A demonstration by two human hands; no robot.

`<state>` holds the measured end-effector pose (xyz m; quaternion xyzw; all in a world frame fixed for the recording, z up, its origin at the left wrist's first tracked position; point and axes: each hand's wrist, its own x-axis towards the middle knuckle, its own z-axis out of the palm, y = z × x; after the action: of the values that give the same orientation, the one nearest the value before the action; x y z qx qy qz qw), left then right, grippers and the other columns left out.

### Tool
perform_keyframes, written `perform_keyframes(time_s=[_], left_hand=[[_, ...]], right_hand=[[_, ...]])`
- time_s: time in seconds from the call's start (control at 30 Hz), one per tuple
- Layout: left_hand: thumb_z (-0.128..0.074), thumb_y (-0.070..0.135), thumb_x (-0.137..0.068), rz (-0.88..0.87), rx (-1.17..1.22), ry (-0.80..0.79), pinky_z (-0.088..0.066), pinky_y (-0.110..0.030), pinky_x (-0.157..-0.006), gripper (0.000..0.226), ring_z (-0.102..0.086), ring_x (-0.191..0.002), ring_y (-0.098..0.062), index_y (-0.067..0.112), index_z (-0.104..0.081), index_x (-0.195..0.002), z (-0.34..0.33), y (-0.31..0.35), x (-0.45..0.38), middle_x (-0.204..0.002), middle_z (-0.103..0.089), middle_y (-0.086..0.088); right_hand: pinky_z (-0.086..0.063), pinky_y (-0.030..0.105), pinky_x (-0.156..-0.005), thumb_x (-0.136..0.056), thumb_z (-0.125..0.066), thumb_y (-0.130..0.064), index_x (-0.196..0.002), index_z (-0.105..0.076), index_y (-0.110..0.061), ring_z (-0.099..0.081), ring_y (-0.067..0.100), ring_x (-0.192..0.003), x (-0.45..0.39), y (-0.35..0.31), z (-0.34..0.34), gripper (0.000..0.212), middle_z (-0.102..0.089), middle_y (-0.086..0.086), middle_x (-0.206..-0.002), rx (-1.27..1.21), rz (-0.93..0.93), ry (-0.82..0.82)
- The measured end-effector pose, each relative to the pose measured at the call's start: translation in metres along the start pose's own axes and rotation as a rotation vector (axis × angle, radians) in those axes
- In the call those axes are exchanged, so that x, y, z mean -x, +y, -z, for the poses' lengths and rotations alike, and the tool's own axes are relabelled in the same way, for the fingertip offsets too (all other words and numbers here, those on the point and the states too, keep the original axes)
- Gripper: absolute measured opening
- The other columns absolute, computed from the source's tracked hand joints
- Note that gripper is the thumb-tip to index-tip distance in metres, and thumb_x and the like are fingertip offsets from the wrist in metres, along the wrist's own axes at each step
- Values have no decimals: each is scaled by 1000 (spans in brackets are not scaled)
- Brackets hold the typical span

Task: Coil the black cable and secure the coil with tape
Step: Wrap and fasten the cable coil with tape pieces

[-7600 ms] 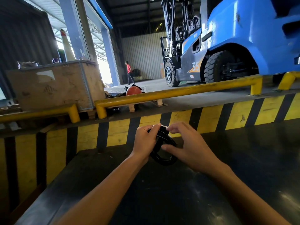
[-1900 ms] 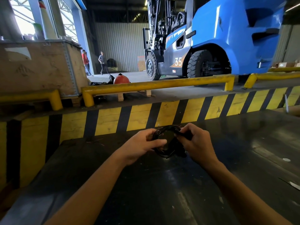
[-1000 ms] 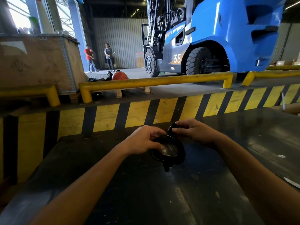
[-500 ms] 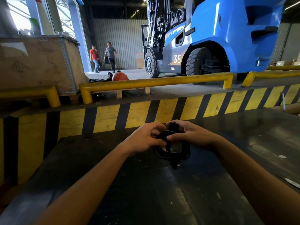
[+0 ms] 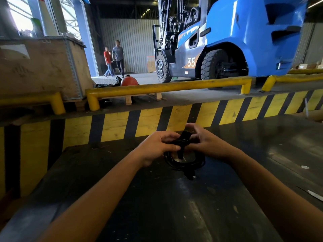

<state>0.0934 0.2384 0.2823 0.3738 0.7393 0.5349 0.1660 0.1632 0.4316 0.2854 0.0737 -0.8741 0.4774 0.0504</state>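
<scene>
Cable: the coiled black cable [image 5: 185,159] sits between my two hands, its lower loops on or just above the dark, scuffed metal tabletop [image 5: 157,206]; I can't tell which.
Left hand: my left hand [image 5: 155,147] closes over the coil's left side, thumb pressed across the top strands.
Right hand: my right hand [image 5: 204,144] pinches the upper right of the coil, fingers curled over a strip of black tape [image 5: 185,137] that stands up at the top; probably the tape end, though it blurs into the cable.
Plug: one cable end [image 5: 190,173] hangs below the loop toward me.
Edges: the tabletop's far edge runs just beyond my hands, against the yellow-and-black striped barrier [image 5: 122,124].
Room: bare tabletop lies open nearer me and on both sides.
Writing: "35" on the blue forklift [image 5: 236,41] behind the yellow guard rail [image 5: 166,87].
</scene>
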Motion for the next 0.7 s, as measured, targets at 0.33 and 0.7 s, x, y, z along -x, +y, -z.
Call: perform_keyframes(time_s=[0.33, 0.7], left_hand=[[-61, 9, -86, 150, 125, 53, -51, -38, -75, 35, -66, -92, -17, 24, -60, -117, -6, -2, -6, -113, -67, 3], [-59, 9, -89, -5, 13, 42, -53, -18, -63, 31, -67, -77, -4, 23, -59, -116, -12, 0, 1, -109, -68, 1]], right_hand=[[-38, 42, -99, -76, -71, -24, -102, -59, -25, -44, 27, -122, 14, 18, -28, 29, -43, 10, -137, 721, 419, 401], [-46, 12, -80, -85, -62, -19, -92, -67, -20, -54, 2, -103, 17, 19, -32, 8, -58, -2, -119, 108, 322, 511]])
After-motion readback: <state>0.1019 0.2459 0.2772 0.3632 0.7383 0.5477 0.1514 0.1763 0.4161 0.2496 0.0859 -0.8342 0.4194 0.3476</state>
